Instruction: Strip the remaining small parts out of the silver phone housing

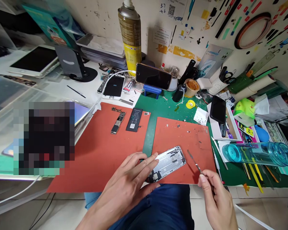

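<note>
My left hand [129,180] grips the left end of an opened silver phone housing [169,161], fingers over its top edge and thumb along the near edge. The housing lies tilted at the front of the right orange mat, and its left end is hidden under my fingers. To its right, my right hand [216,195] is closed around a thin metal pry tool [194,160], whose flat tip points up and left, apart from the housing. Farther back on the left orange mat lie a phone logic board [118,122] and a black phone battery [134,119].
Small screws and bits dot the right orange mat [180,137]. A blue water bottle [256,154] lies across several tools at the right. Behind, a phone [153,76] rests on a blue stand [152,90], near a yellow spray can [131,38]. A parts box [227,121] sits right.
</note>
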